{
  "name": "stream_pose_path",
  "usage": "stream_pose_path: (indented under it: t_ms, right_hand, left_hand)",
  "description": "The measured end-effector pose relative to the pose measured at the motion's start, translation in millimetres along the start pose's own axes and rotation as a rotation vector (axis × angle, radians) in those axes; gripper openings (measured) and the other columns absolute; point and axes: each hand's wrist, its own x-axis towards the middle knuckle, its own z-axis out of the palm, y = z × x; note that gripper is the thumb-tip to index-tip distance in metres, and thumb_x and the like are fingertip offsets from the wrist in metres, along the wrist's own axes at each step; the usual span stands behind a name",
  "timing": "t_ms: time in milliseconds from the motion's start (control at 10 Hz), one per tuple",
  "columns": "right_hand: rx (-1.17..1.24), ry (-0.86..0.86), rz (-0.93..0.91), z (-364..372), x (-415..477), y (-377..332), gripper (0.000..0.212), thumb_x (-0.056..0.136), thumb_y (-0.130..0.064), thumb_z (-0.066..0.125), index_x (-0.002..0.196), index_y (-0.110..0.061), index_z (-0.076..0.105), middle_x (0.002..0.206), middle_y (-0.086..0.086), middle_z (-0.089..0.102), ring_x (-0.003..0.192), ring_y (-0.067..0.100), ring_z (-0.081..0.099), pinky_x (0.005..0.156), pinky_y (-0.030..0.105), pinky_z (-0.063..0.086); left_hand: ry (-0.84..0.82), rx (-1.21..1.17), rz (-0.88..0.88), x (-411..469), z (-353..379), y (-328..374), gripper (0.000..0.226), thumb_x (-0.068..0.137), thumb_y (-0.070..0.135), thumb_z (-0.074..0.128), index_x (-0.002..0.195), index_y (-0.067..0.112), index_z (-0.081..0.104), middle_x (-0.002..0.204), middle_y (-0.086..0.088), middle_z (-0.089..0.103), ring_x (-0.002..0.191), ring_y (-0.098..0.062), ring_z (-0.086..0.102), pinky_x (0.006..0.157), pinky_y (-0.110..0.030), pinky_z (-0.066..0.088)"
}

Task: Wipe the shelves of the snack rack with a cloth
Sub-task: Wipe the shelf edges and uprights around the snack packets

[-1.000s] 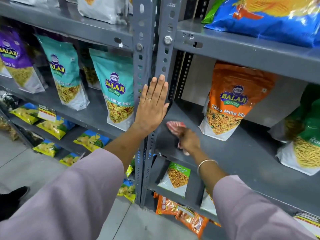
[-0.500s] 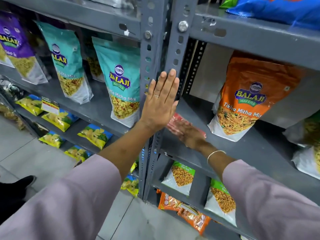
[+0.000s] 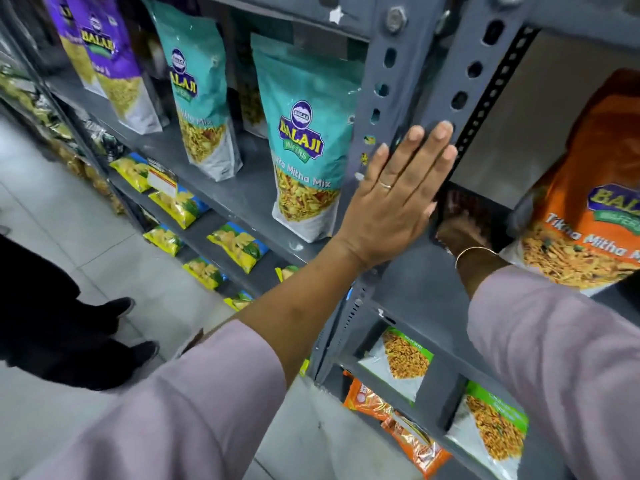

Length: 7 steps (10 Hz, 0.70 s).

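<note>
A: Grey steel under both hands. The left hand (image 3: 394, 199) lies flat, fingers spread, braced on the upright post (image 3: 408, 98) at centre frame. The right hand (image 3: 460, 233) is deep in shadow just behind it, pressed down on the shelf (image 3: 412, 282).

B: And the cloth?

A: A reddish patch, the cloth (image 3: 457, 204), shows just beyond the knuckles. Whether the fingers pinch it or press it flat, I cannot tell.

B: What's new?

A: A second ago that hand worked near the shelf's front edge; now it has pushed to the back left corner. I'd judge the front strip done and the back one in hand.

B: Room to sweep?

A: Tight. The post walls the left, the back panel sits just beyond, and the orange packet (image 3: 585, 209) stands close on the right. The teal packet (image 3: 304, 140) stands on the next bay's shelf, left of the post.
</note>
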Motion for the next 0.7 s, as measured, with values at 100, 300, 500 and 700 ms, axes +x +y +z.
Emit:
stream_pose_path:
  t_ms: [100, 300, 500, 700]
  right_hand:
    - [0.027, -0.024, -0.111, 4.8, 20.6, -7.3, 0.065, 0.092, -0.048, 0.026, 0.151, -0.032, 0.004, 0.162, -0.001, 0.003, 0.149, 0.03, 0.007, 0.122, 0.049, 0.01]
    - [0.114, -0.068, -0.147, 16.6, 79.1, 15.2, 0.046, 0.086, -0.026, 0.036, 0.123, -0.009, 0.059, 0.121, 0.024, 0.061, 0.12, 0.037, 0.056, 0.092, 0.03, 0.047]
    - [-0.014, -0.061, -0.489, -12.4, -9.2, -16.9, 0.058, 0.099, -0.035, 0.023, 0.149, -0.036, -0.006, 0.159, -0.012, -0.008, 0.148, 0.014, -0.004, 0.124, 0.039, 0.003]
    - [0.031, -0.123, -0.441, -16.0, -81.2, -24.7, 0.049, 0.099, -0.026, 0.044, 0.146, -0.016, 0.035, 0.155, 0.006, 0.033, 0.144, 0.027, 0.028, 0.118, 0.039, 0.021]
  left_hand:
    - [0.003, -0.043, -0.002, -2.9, 1.8, 0.8, 0.045, 0.092, 0.019, 0.029, 0.136, 0.01, 0.024, 0.135, -0.014, 0.038, 0.135, -0.027, 0.012, 0.114, -0.036, -0.001]
    - [0.028, -0.06, -0.003, -7.1, 6.0, -0.7, 0.049, 0.097, 0.024, 0.015, 0.144, 0.016, 0.002, 0.137, -0.007, 0.031, 0.141, -0.019, -0.016, 0.115, -0.037, 0.0]
    - [0.053, -0.068, 0.003, -8.5, 9.8, -3.4, 0.058, 0.097, 0.023, 0.017, 0.147, 0.013, -0.011, 0.137, -0.016, 0.036, 0.141, -0.02, -0.014, 0.115, -0.038, 0.0]
    - [-0.015, -0.086, 0.01, -8.0, 5.9, -0.9, 0.057, 0.098, 0.031, 0.008, 0.145, 0.016, -0.02, 0.151, 0.001, -0.031, 0.14, -0.015, -0.019, 0.115, -0.035, -0.006]
